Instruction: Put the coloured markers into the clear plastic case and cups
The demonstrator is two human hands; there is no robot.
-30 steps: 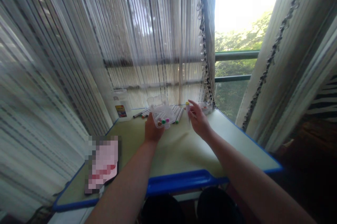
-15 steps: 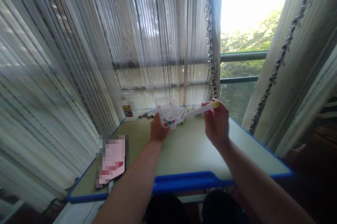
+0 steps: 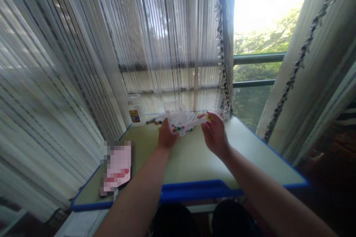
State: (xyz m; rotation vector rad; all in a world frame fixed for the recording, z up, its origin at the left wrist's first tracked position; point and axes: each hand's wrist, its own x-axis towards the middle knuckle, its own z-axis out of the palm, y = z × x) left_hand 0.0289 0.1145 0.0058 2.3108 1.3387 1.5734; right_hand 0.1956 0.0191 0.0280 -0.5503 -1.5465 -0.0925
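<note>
My left hand [image 3: 167, 135] is closed round the left side of a clear plastic box [image 3: 182, 133], its lid standing up at the back. Inside lie several white markers with coloured ends, among them a green-ended marker [image 3: 178, 128] and a pink one. Between the fingers of my right hand [image 3: 215, 132] is a white marker [image 3: 198, 121] with a yellow end. Its far tip reaches to the right side of the box. Behind the box, partly hidden by it, more loose markers [image 3: 157, 119] lie on the table.
A white bottle [image 3: 135, 109] with a coloured label stands at the table's back left corner. Nearer on the left lies a blurred pink, phone-like object [image 3: 118, 168] with a cable. The table [image 3: 191, 163] has a blue edge, and curtains [image 3: 172, 44] hang behind it.
My right hand has moved left with the yellow-ended marker, bringing its far tip to the box. My left hand and the box have stayed nearly in place.
</note>
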